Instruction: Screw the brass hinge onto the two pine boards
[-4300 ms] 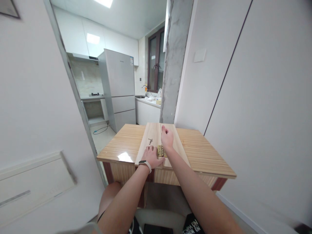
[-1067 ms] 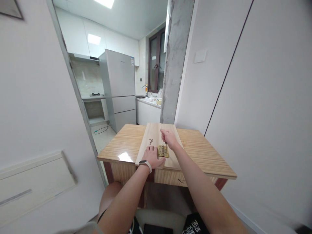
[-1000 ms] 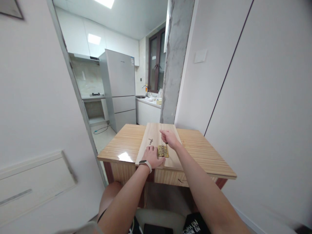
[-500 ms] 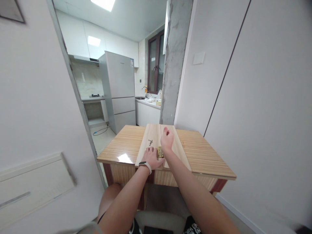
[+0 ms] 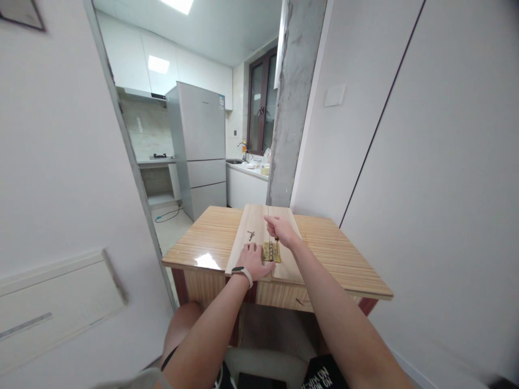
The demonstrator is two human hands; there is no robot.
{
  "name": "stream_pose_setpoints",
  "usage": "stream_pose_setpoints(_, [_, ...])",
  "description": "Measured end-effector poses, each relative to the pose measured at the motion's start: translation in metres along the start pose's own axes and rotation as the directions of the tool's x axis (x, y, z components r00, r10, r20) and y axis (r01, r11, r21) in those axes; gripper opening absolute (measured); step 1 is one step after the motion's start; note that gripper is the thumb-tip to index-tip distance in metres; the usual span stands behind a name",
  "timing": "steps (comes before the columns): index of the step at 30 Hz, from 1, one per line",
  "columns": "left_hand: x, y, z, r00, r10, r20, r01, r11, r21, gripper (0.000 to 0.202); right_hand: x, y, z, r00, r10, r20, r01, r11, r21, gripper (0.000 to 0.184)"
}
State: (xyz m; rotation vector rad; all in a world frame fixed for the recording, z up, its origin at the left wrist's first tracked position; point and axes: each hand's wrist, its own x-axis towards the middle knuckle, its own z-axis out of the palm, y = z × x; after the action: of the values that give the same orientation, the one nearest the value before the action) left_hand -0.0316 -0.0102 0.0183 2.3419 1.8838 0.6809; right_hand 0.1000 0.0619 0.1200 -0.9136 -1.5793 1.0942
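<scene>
A brass hinge (image 5: 271,252) lies unfolded across the seam between two pale wooden boards (image 5: 255,216). My left hand (image 5: 252,260), with a band on its wrist, rests flat on the left board, its fingers spread and its thumb below the hinge's lower edge. Above the hinge's right leaf, my right hand (image 5: 281,229) is closed around a screwdriver (image 5: 277,239); most of it is hidden in the fist, and a bit of yellow and black shows beneath, pointing down at the leaf. Several small screws (image 5: 251,235) lie in a loose pile on the left board, beyond my left hand.
The boards lie across a wood-grain table (image 5: 214,232) with drawers under its front edge. White walls stand close on both sides. Beyond the table, a doorway opens on a kitchen with a grey fridge (image 5: 205,129) and a sink counter (image 5: 247,181).
My right hand has turned over and shifted slightly right, uncovering the hinge's right leaf and the tip of the tool. My left hand has stayed in place.
</scene>
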Motion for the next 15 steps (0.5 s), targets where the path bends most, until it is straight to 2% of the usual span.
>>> stream_pose_setpoints(2, [0.000, 0.000, 0.000, 1.000, -0.003, 0.002, 0.003, 1.000, 0.005, 0.069, -0.001, -0.001, -0.005, 0.997, 0.015, 0.069, -0.018, 0.999, 0.037, 0.053])
stream_pose_setpoints(3, [0.000, 0.000, -0.001, 1.000, -0.005, 0.005, 0.005, 1.000, 0.006, 0.069, -0.002, -0.001, -0.005, 0.998, 0.008, 0.061, -0.010, 1.000, 0.024, 0.054])
stream_pose_setpoints(5, [0.000, 0.000, -0.002, 1.000, -0.004, 0.012, 0.004, 1.000, 0.003, 0.070, -0.005, 0.001, -0.002, 0.994, -0.053, -0.094, 0.047, 0.997, -0.068, 0.057])
stream_pose_setpoints(7, [0.000, 0.000, -0.003, 1.000, 0.005, 0.017, -0.005, 1.000, -0.004, 0.071, -0.008, 0.004, 0.006, 0.937, -0.145, -0.319, 0.086, 0.978, -0.190, 0.058])
stream_pose_setpoints(9, [0.000, 0.001, -0.004, 1.000, 0.007, 0.027, -0.007, 1.000, -0.004, 0.071, -0.010, 0.006, 0.015, 0.829, -0.219, -0.515, 0.087, 0.959, -0.268, 0.057])
stream_pose_setpoints(11, [0.000, 0.002, -0.006, 0.999, -0.002, 0.047, 0.002, 1.000, 0.006, 0.068, -0.012, 0.007, 0.022, 0.752, -0.250, -0.610, 0.079, 0.953, -0.294, 0.056])
stream_pose_setpoints(13, [0.000, 0.002, -0.007, 0.998, -0.014, 0.068, 0.012, 1.000, 0.017, 0.066, -0.011, 0.009, 0.026, 0.737, -0.241, -0.631, 0.060, 0.954, -0.295, 0.055])
stream_pose_setpoints(15, [0.000, 0.003, -0.007, 0.997, -0.016, 0.076, 0.015, 1.000, 0.021, 0.067, -0.007, 0.011, 0.024, 0.746, -0.199, -0.635, 0.025, 0.962, -0.272, 0.055])
